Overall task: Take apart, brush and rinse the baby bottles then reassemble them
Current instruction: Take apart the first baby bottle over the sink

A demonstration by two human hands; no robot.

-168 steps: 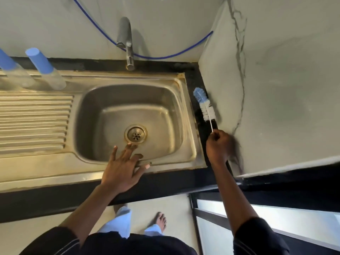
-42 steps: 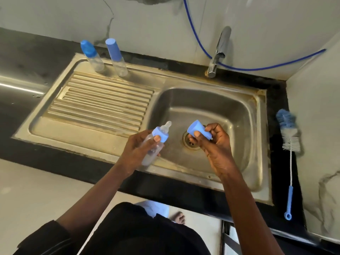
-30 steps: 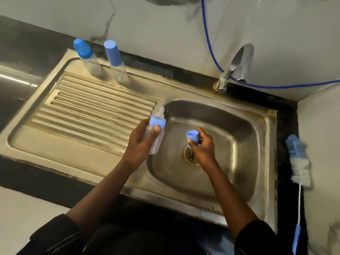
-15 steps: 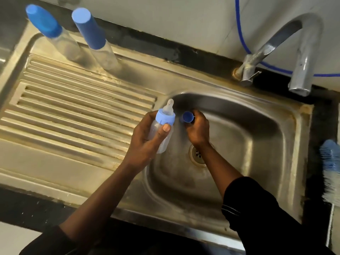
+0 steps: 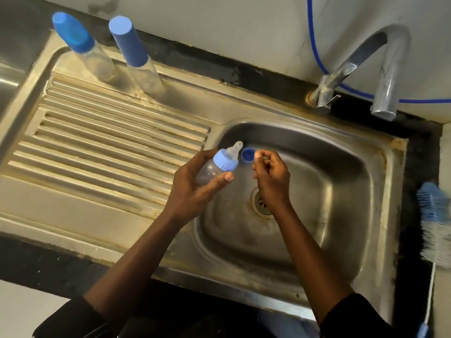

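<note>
Over the basin's [image 5: 341,181] left edge, we grip the bottle [image 5: 210,170] in our left hand [image 5: 192,189] and pinch the cap [image 5: 247,155] just beside its teat [image 5: 234,151] in our right hand [image 5: 272,181]; open basin lies rightward.

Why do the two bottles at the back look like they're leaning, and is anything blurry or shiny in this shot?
Head view: the wide-angle lens likely splays the left capped bottle and right capped bottle outward; the brush at the right edge is blurred; glare streaks the draining board; the held bottle in the left hand looks fairly sharp.
</note>
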